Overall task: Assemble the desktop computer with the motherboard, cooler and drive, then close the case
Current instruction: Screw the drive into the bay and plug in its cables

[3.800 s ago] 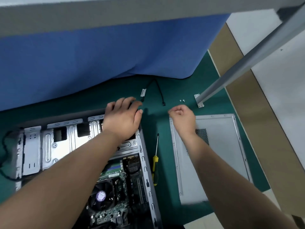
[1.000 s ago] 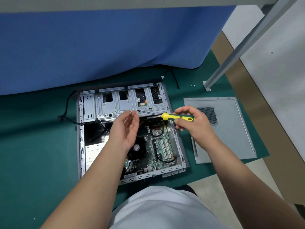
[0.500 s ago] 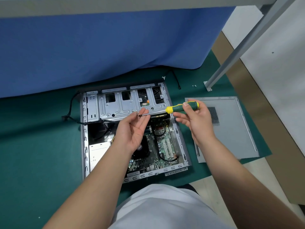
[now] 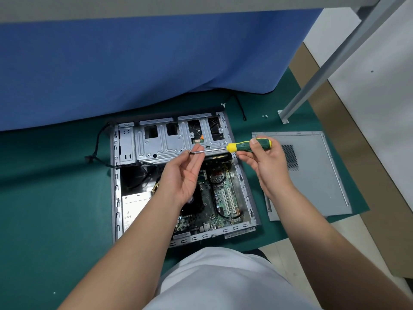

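A: What is different from half a second ago?

B: Not much. The right hand still grips the screwdriver handle, now a little higher. The left hand still pinches the shaft tip.

A: Where is the case?

B: Open on the green mat, under both hands. The side panel lies to its right.

Both bare forearms reach forward from the lower edge of the view. The left hand is raised palm-up, fingertips pinched around the tip of a green-and-yellow-handled screwdriver — the right hand grips its handle, thumb on top, wrist bent inward.
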Demonstrator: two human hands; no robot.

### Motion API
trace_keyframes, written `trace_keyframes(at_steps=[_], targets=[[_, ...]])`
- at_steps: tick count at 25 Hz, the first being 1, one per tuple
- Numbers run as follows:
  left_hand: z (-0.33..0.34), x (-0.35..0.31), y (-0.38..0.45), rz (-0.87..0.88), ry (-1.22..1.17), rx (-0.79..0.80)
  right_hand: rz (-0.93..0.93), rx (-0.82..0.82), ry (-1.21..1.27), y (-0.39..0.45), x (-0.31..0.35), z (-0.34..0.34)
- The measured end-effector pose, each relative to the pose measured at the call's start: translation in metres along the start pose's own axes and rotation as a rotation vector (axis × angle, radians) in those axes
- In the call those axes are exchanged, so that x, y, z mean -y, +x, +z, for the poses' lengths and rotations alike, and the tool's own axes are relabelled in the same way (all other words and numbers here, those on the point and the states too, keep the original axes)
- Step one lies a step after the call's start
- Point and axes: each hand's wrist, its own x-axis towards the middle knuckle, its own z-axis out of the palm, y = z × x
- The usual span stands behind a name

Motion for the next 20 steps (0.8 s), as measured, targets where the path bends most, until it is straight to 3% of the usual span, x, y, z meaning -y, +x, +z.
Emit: trace_keyframes(at_steps=[15, 20], targets=[[0.003, -0.008, 0.002, -0.071, 0.201, -0.147, -0.047, 0.105, -0.036, 0.0, -0.002, 0.0], [0.007, -0.006, 0.006, -0.012, 0.25, -0.149, 0.052, -0.011, 0.085, -0.003, -0.011, 0.009]])
